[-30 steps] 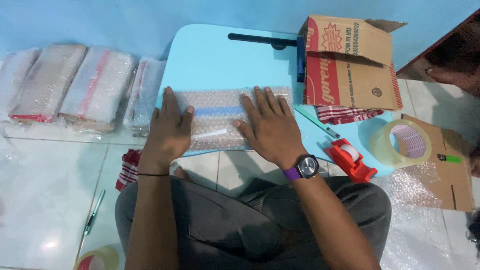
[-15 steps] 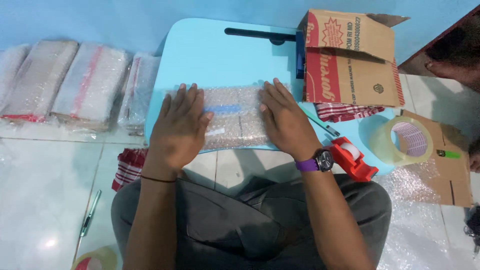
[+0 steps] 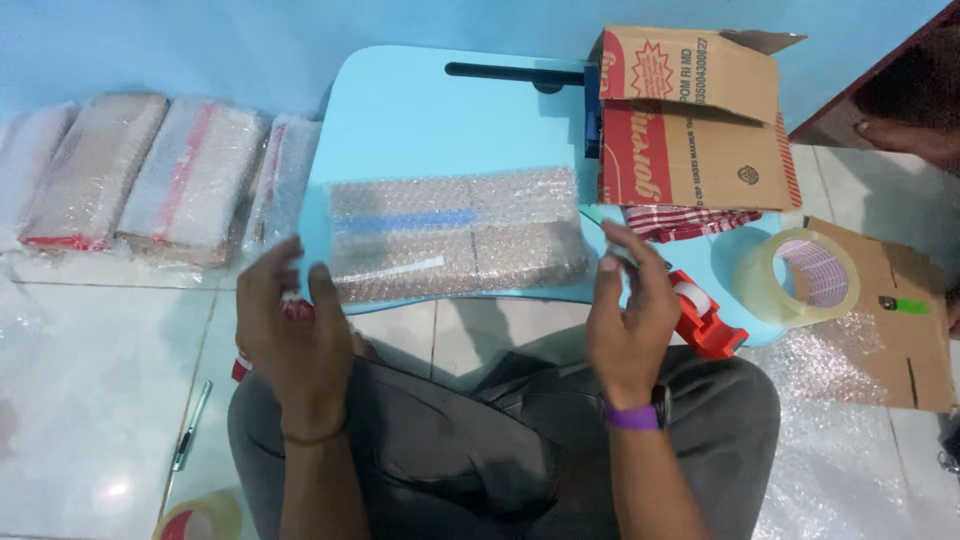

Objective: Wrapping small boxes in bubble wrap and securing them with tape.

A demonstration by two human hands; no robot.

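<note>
The bubble-wrapped parcel [image 3: 455, 235] lies flat on the light-blue lap table [image 3: 440, 120]. The left hand [image 3: 295, 335] and right hand [image 3: 630, 310] flank its ends, fingers released, grasping nothing

A plain light-blue wall [image 3: 150, 40] closes the far side of the scene. The floor [image 3: 90, 400] is glossy white tile with thin dark grout lines, and a bright glare spot shows at the near left. A small light-blue tabletop [image 3: 430, 120] with rounded corners stands low over the tiles. At the far right, dark red-brown wooden furniture [image 3: 900, 80] cuts into the corner.
</note>
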